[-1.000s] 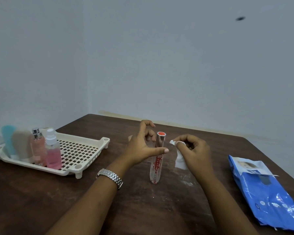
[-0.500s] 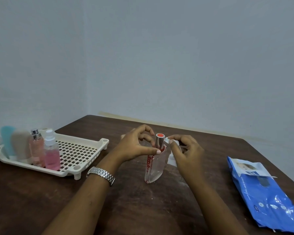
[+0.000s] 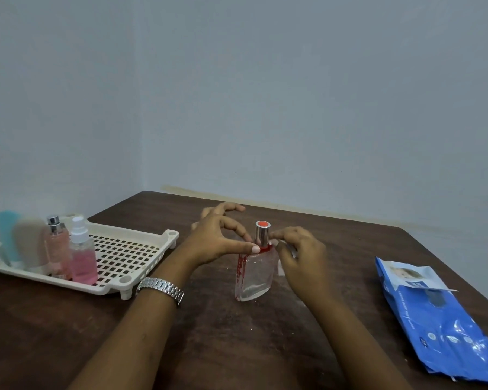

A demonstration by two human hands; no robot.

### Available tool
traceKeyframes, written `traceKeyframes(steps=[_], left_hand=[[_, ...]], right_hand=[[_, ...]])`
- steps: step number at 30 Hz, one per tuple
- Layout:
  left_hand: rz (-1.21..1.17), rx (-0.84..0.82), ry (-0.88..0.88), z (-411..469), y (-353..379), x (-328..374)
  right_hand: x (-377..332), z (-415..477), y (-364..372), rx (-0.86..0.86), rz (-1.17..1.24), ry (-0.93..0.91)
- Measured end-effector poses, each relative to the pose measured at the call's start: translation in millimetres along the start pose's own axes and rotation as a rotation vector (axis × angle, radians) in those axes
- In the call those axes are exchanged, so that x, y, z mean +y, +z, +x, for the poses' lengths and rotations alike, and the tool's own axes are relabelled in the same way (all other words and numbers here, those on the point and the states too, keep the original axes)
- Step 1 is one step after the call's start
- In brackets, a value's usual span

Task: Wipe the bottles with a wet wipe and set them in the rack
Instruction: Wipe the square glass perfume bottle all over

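Glass bottle (image 3: 254, 273) stands upright between our hands; our left hand (image 3: 214, 239) pinches its neck, nearer the rack (image 3: 141, 273), while our right hand (image 3: 299, 256) clutches the wipe (image 3: 280, 268).

You see two plain pale blue-grey walls (image 3: 293, 94) meeting in a corner at the left. The dark brown wooden bench (image 3: 350, 249) stands against them, under soft even light.
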State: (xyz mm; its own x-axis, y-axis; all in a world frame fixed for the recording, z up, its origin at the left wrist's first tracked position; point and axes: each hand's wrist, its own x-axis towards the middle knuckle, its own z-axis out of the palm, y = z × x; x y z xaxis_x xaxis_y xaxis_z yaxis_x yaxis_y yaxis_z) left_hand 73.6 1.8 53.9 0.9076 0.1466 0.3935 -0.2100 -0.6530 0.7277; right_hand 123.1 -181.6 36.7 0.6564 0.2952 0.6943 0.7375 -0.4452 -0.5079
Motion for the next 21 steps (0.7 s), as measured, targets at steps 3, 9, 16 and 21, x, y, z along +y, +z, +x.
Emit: traceKeyframes(steps=[3,9,16,21], left_hand=[[-0.016,-0.025,0.0,0,-1,-1],[-0.035,-0.064,0.016,1,-1,-1],[-0.068,-0.075,0.003,-1,-1,0],[-0.081,-0.098,-0.003,-1,-1,1]], right_hand=[[0,0,2,0.011,0.003,0.016],[-1,-1,-2,0.05,0.116,0.085],[-24,7,-3,0.197,0.138,-0.186],[-13,10,-10,0.141,-0.065,-0.288]])
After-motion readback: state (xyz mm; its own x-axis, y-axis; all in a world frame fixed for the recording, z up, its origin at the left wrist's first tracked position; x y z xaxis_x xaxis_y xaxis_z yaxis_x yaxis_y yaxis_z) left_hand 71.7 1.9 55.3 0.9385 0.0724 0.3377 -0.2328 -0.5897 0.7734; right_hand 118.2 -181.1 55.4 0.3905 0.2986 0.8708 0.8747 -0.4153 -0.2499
